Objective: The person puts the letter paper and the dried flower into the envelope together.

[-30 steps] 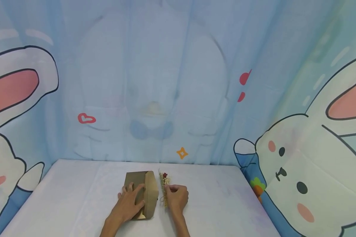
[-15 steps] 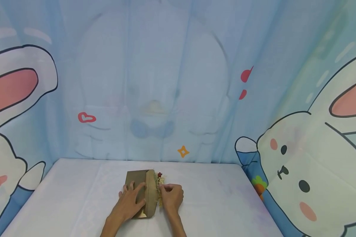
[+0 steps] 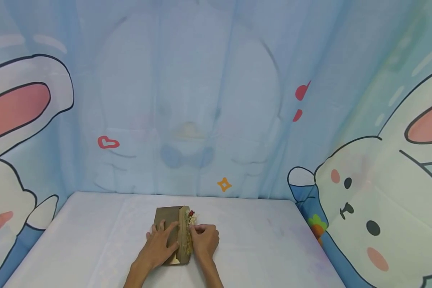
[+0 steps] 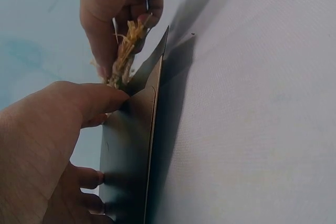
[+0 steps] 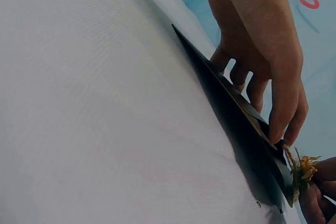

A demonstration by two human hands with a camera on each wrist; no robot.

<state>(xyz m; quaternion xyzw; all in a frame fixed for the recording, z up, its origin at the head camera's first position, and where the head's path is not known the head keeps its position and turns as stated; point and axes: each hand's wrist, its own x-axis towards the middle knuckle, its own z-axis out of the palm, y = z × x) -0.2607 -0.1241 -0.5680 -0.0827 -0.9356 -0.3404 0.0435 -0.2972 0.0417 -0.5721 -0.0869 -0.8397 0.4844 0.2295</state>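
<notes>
A brown-gold envelope (image 3: pixel 167 214) lies on the white table with its flap (image 3: pixel 182 248) unfolded to the right. My left hand (image 3: pixel 157 247) rests on the envelope, fingers spread, thumb near the base of the flap. With thumb and fingers, my right hand (image 3: pixel 206 241) pinches a small bunch of dried flowers (image 3: pixel 191 217) with a red bloom at its far end. This bunch lies along the flap, partly hidden by the fingers. The left wrist view shows its straw-coloured stems (image 4: pixel 128 48) sticking out of the right hand, close to the left thumb.
White cloth covers the table (image 3: pixel 266 240) on both sides of the hands. Behind it hangs a light blue curtain (image 3: pixel 187 100) printed with rabbits, which also runs down both sides.
My right hand has moved left with the dried flower bunch, from the table beside the envelope onto its flap. The left hand has stayed on the envelope.
</notes>
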